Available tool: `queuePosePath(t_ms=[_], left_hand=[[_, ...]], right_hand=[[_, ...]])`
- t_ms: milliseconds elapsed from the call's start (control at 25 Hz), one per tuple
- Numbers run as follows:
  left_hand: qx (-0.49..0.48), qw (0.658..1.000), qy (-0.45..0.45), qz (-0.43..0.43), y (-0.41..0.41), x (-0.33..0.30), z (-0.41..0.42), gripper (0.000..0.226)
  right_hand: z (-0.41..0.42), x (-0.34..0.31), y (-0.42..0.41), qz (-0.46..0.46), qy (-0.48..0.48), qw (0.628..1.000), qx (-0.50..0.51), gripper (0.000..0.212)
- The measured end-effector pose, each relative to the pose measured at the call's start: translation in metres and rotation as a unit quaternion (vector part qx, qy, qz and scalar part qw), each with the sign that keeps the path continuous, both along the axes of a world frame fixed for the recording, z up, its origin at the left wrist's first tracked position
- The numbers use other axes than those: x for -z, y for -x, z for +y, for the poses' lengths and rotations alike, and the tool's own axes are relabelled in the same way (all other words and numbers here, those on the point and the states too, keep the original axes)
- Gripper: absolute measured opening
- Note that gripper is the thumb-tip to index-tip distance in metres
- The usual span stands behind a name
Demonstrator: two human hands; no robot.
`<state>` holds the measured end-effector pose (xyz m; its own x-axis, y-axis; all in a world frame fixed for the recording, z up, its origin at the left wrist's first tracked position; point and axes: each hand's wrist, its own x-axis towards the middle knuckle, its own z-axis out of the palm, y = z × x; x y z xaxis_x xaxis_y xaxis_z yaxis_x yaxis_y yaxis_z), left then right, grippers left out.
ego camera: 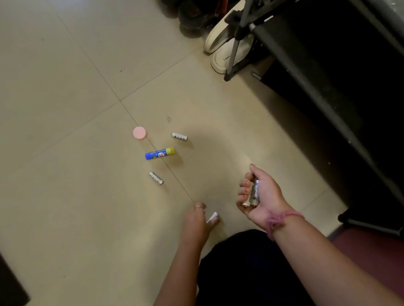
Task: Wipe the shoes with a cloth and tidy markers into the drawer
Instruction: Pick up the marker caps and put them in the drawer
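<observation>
Beige tiled floor (36, 97), a dark rack (312, 63) with white shoes (219, 36) at its far corner. Right hand (257, 194) grips two batteries (253, 193); left hand (199, 219) pinches another battery (212, 218). Glue stick (159, 153) lies beyond them.

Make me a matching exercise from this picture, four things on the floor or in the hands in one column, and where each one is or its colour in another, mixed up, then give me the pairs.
Things
1. round lid
2. glue stick
3. two batteries
4. white shoes

Descriptions
A. under the dark rack, upper right
B. held in the right hand
C. pink, on a tile joint
D. blue with a yellow cap, lying on the floor

Pairs: 1-C, 2-D, 3-B, 4-A

Not in the exercise: the left hand pinches another battery.
</observation>
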<state>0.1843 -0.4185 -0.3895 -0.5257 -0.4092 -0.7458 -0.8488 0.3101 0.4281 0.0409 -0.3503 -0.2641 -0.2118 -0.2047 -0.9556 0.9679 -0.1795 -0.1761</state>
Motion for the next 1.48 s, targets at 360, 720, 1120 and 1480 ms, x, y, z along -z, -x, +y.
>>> queuePosePath(t_ms=[360,720,1120,1480], left_hand=[[0.032,0.995,0.065,0.069,0.017,0.025,0.001,0.035],[-0.428,0.901,0.071,0.016,0.027,0.041,-0.123,0.042],[-0.389,0.889,0.149,0.189,0.063,0.020,-0.117,0.013],[-0.202,0.961,0.185,0.047,0.142,0.029,-0.138,0.042]], right_hand=[[0.002,0.010,0.006,0.015,-0.022,0.998,0.049,0.039],[-0.003,0.012,0.001,0.011,-0.030,0.998,0.056,0.036],[-0.009,0.011,-0.003,0.010,-0.042,0.997,0.070,0.035],[-0.018,0.002,0.001,0.019,-0.053,0.994,0.095,0.034]])
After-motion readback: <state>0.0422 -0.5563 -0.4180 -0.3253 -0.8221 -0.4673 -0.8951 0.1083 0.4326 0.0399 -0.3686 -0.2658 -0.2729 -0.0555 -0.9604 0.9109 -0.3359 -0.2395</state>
